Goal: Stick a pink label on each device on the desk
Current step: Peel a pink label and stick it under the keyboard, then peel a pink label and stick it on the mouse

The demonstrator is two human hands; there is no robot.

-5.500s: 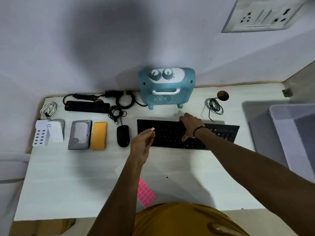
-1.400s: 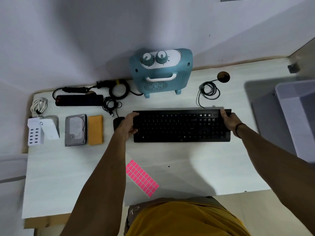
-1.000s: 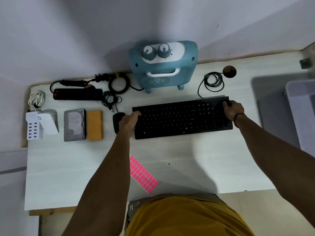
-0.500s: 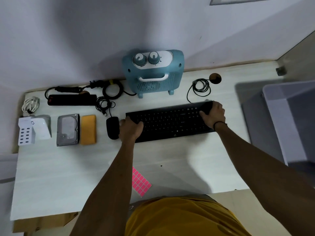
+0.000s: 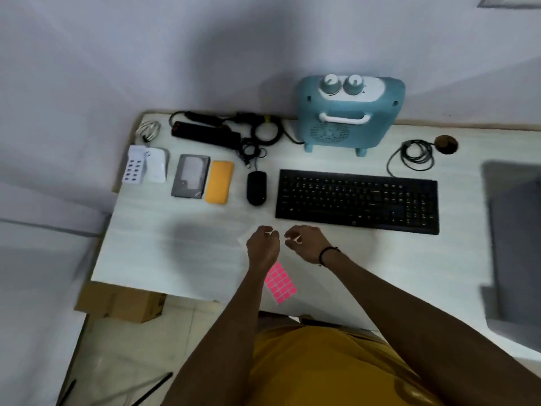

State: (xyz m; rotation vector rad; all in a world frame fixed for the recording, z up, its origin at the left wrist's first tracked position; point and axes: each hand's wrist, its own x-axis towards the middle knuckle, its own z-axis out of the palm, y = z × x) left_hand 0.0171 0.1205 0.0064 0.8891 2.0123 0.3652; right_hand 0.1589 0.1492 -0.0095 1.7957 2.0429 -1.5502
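White desk [image 5: 175,259] holds the pink label sheet [image 5: 280,284] just behind both curled hands, left hand [image 5: 262,244] and right hand [image 5: 304,243], whose grasp I cannot tell.

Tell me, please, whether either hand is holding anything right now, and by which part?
It cannot be told: the left hand and right hand hover curled over the white desk, with pale specks at the fingertips too blurred to identify.

Cardboard box [image 5: 120,303] on the floor — under desk edge.

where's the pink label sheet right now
In the head view the pink label sheet lies on the desk's near edge, partly under the left forearm, just behind the left hand and nearer than the keyboard.
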